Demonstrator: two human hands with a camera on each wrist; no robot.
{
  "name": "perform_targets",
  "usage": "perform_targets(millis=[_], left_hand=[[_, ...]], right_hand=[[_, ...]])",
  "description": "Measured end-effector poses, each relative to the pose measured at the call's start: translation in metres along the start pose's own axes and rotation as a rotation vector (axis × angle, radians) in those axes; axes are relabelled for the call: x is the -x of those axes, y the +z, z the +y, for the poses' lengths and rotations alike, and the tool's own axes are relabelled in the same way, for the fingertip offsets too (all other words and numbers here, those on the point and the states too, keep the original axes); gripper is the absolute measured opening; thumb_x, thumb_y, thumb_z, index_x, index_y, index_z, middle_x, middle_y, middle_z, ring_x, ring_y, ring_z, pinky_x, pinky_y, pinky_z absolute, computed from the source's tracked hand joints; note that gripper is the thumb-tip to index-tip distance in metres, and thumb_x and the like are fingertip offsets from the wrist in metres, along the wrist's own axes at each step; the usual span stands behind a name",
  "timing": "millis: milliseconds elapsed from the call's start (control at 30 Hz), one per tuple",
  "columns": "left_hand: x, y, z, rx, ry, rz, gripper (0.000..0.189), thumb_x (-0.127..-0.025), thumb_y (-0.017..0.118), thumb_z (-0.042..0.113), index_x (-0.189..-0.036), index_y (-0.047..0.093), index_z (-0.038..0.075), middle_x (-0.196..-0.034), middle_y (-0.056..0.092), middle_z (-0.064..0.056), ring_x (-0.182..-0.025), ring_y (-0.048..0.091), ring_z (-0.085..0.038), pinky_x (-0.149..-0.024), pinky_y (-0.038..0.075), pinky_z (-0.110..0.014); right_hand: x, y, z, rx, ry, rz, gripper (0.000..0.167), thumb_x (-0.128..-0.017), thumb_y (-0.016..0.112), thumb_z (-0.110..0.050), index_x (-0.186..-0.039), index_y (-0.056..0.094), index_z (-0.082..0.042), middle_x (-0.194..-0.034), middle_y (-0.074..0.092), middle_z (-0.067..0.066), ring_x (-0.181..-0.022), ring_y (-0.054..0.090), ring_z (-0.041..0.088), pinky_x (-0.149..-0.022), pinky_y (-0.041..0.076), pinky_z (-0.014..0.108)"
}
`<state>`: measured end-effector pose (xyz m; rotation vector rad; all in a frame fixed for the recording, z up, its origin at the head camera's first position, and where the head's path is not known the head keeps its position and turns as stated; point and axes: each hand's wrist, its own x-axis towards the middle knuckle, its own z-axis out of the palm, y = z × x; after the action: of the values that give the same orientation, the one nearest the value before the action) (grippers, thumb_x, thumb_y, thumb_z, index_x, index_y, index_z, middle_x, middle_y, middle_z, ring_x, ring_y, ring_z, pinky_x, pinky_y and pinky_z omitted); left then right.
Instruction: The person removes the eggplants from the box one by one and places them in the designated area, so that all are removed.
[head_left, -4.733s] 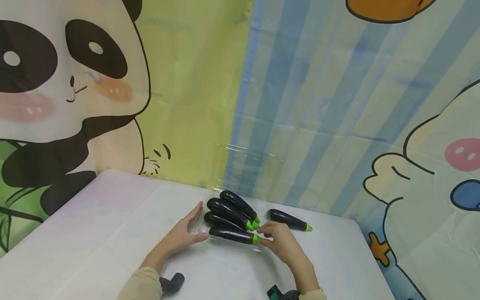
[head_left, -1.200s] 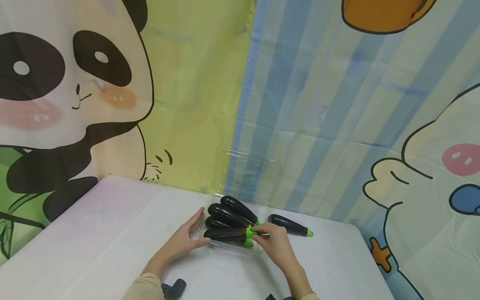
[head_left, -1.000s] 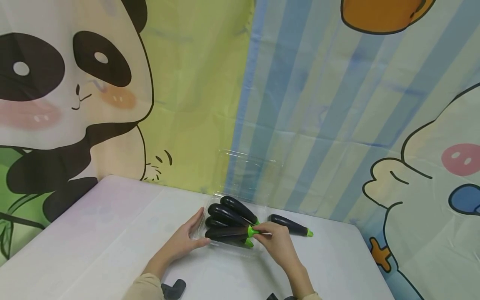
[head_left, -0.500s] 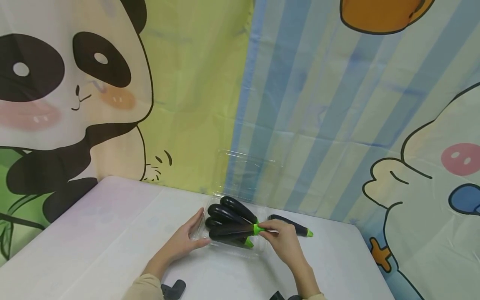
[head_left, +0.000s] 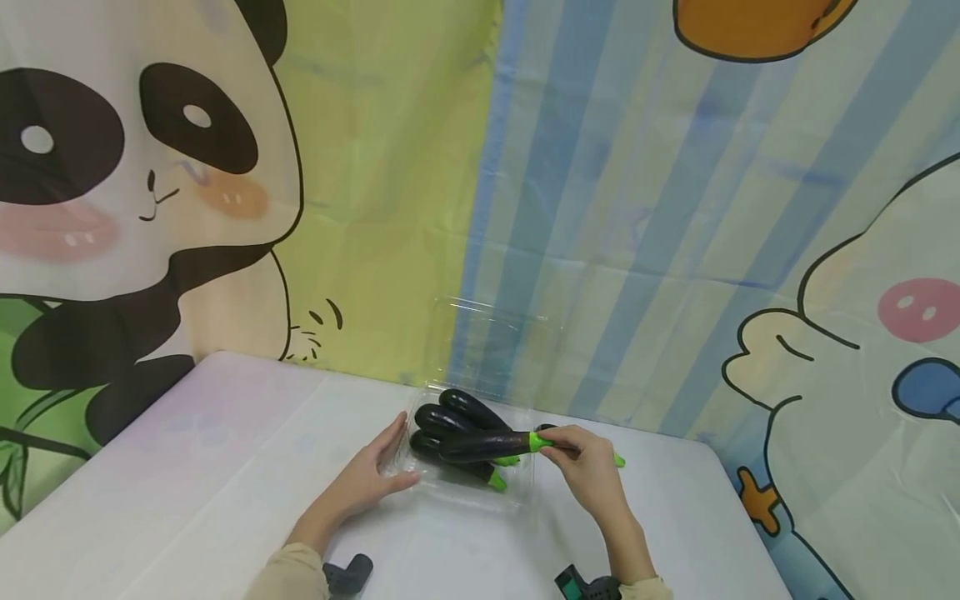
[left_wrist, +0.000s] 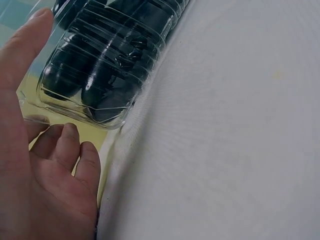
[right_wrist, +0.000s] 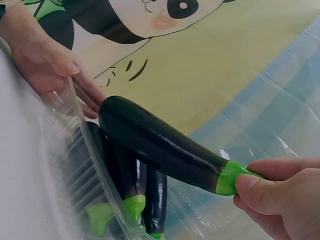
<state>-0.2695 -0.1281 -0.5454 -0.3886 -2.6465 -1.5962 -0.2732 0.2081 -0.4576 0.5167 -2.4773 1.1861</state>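
Observation:
My right hand (head_left: 588, 467) pinches a dark purple eggplant (head_left: 483, 445) by its green stem end between thumb and fingers. In the right wrist view this eggplant (right_wrist: 157, 142) slants over the rim of a clear plastic clamshell box (right_wrist: 92, 145), its round end raised toward the left hand. Three other eggplants (head_left: 467, 404) lie in the box, stems toward the right. At the box's left end, my left hand (head_left: 363, 475) has its thumb and fingers spread along the wall. The left wrist view shows the loosely bent fingers (left_wrist: 67, 147) beside the box's ribbed end.
The clear lid (head_left: 495, 337) stands up behind the box, against a cartoon-printed backdrop (head_left: 390, 208). Another eggplant (head_left: 618, 460) lies on the white table (head_left: 247, 467) right of the box, mostly hidden behind my right hand. Dark wrist devices (head_left: 348, 575) sit near both sleeves.
My right hand has carried the pinched eggplant to the right and slightly away from me, uncovering the lowest eggplant in the box and covering the one on the table. My left hand has barely moved.

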Motion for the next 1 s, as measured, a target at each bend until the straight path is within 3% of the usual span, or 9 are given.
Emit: perform_targets(millis=[367,567,700,833,1000], left_hand=[[0.003,0.0,-0.002,-0.012,0.017,0.003,0.097,-0.077,0.077,0.039,-0.153,0.019,0.023,-0.156,0.025,0.003,-0.145,0.02,-0.022,-0.118,0.019,-0.05],[-0.002,0.001,-0.001,0.002,0.012,-0.002,0.097,-0.077,0.076,0.041,-0.153,0.017,0.026,-0.157,0.024,0.005,-0.146,0.018,-0.024,-0.119,0.016,-0.051],[-0.003,0.001,-0.001,0.019,0.003,-0.019,0.098,-0.077,0.076,0.041,-0.153,0.016,0.027,-0.157,0.023,0.005,-0.147,0.017,-0.022,-0.119,0.015,-0.05],[-0.004,0.0,-0.001,0.022,0.013,-0.009,0.098,-0.077,0.076,0.04,-0.153,0.016,0.026,-0.157,0.024,0.004,-0.147,0.016,-0.022,-0.119,0.014,-0.05],[-0.001,0.0,-0.004,0.038,0.006,-0.007,0.098,-0.077,0.077,0.039,-0.153,0.017,0.025,-0.156,0.025,0.003,-0.147,0.016,-0.024,-0.119,0.013,-0.052]], right_hand=[[0.0,-0.023,0.018,0.075,0.033,0.133,0.025,-0.074,0.077,0.0,-0.097,0.075,-0.011,-0.097,0.073,0.006,-0.086,0.071,0.021,-0.07,0.058,0.017],[0.0,-0.042,0.034,0.069,0.14,0.19,0.024,-0.078,0.074,-0.001,-0.1,0.074,-0.009,-0.101,0.072,0.008,-0.095,0.07,0.025,-0.073,0.057,0.015],[0.003,-0.053,0.042,0.074,0.248,0.226,0.022,-0.081,0.072,-0.005,-0.103,0.073,-0.01,-0.106,0.071,0.008,-0.092,0.069,0.006,-0.07,0.055,0.01],[0.004,-0.056,0.049,0.051,0.279,0.248,0.022,-0.083,0.071,-0.007,-0.104,0.073,-0.01,-0.108,0.07,0.008,-0.084,0.057,-0.017,-0.071,0.052,0.007],[0.009,-0.059,0.062,0.031,0.298,0.259,0.021,-0.083,0.071,-0.008,-0.104,0.073,-0.01,-0.109,0.07,0.008,-0.082,0.054,-0.02,-0.072,0.051,0.005]])
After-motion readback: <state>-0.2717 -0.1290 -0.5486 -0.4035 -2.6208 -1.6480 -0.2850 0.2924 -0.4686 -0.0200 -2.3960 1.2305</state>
